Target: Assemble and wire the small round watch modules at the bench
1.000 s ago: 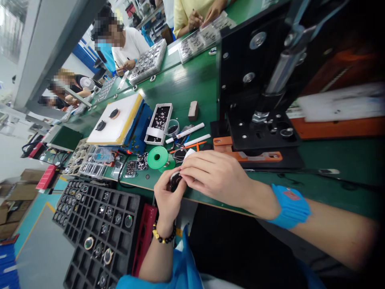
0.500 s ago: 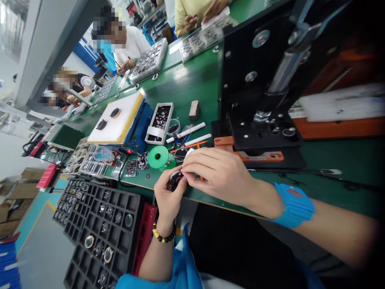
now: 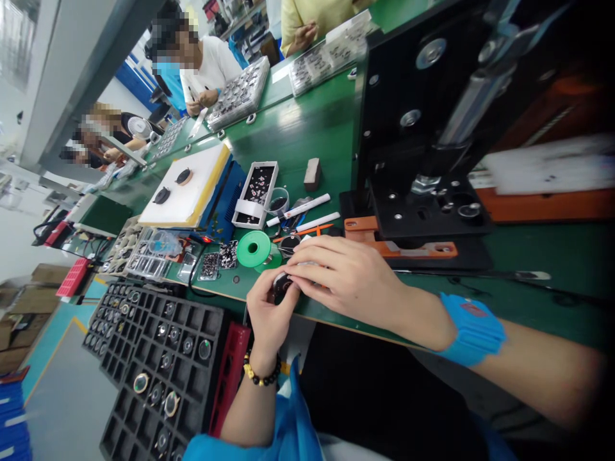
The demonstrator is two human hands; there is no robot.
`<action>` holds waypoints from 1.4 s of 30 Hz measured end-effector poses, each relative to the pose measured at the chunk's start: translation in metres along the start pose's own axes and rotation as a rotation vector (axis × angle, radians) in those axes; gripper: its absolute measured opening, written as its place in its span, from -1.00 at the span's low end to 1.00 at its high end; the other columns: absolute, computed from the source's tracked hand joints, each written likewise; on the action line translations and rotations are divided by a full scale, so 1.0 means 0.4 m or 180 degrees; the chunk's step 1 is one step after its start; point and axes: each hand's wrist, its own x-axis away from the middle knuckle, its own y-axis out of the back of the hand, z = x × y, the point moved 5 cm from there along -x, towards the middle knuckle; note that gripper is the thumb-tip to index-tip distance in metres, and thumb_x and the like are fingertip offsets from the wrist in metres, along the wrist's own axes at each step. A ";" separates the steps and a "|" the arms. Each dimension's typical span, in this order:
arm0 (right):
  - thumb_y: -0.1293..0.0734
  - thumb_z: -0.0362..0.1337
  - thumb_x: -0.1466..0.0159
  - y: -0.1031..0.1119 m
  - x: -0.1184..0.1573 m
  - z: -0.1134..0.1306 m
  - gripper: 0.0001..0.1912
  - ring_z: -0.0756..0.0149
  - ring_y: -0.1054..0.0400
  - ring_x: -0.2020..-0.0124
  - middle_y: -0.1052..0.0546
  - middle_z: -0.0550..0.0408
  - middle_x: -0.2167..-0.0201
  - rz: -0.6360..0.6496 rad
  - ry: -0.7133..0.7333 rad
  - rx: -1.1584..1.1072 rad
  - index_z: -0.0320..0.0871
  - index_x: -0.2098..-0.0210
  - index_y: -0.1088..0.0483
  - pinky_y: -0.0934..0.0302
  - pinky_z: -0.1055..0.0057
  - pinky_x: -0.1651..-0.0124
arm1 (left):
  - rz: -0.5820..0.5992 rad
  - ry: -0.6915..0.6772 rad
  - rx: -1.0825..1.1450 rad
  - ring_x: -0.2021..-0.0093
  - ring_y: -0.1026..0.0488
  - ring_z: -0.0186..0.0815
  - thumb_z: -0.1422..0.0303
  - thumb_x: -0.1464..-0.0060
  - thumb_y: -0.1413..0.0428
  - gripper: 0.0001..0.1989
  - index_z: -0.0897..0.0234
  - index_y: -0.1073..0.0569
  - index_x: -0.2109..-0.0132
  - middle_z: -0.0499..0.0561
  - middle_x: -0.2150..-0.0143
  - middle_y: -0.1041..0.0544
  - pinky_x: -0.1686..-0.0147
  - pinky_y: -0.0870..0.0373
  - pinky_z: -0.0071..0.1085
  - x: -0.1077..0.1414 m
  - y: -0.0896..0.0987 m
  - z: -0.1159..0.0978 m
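Observation:
A small round black watch part (image 3: 281,283) is held at the table's front edge, its far side covered by fingers. My left hand (image 3: 270,310) grips it between thumb and fingers. Above and to the right of it, my right hand (image 3: 343,272) has its fingers pressed together, with the fingertips at the part's upper edge; whether they pinch anything is hidden. Just behind the hands are a green spool (image 3: 253,250) and a round black piece (image 3: 290,244), partly covered.
A black press (image 3: 427,211) stands at the right. White pens (image 3: 312,206), a parts box (image 3: 256,192), a gray-brown block (image 3: 312,174) and a white-topped blue box (image 3: 192,186) lie behind. Black compartment trays (image 3: 182,378) sit lower left. People work across the table.
The fingers of my right hand have closed down over the part's edge, and the small white piece near them shows less. The view has shifted slightly.

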 end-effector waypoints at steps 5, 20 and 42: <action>-0.31 -0.38 -0.45 0.002 0.000 0.006 -0.82 0.13 -0.53 0.08 -0.66 -0.01 0.18 -0.0031 0.0071 0.0162 -0.21 0.20 -0.59 -0.49 0.21 0.10 | 0.0047 -0.0097 -0.0019 0.10 -0.56 -0.26 0.39 -0.22 -0.29 -0.79 0.17 -0.65 -0.01 0.03 0.09 -0.64 0.05 -0.45 -0.41 0.000 -0.005 -0.007; -0.36 -0.38 -0.41 0.009 0.003 0.016 -0.87 0.18 -0.54 0.10 -0.67 0.07 0.19 -0.0126 0.0096 0.0352 -0.17 0.22 -0.59 -0.44 0.22 0.09 | 0.0041 -0.0066 0.0001 0.13 -0.56 -0.24 0.36 -0.22 -0.29 -0.81 0.17 -0.66 0.02 0.03 0.12 -0.64 0.10 -0.45 -0.40 -0.001 -0.005 -0.013; -0.37 -0.40 -0.38 0.020 -0.004 0.002 -0.90 0.18 -0.55 0.14 -0.67 0.07 0.20 -0.0221 -0.0166 0.0076 -0.15 0.24 -0.56 -0.46 0.23 0.10 | 0.0029 0.0023 0.0103 0.12 -0.57 -0.22 0.31 -0.21 -0.31 -0.79 0.19 -0.66 0.02 0.06 0.10 -0.65 0.07 -0.48 -0.38 -0.003 -0.002 -0.006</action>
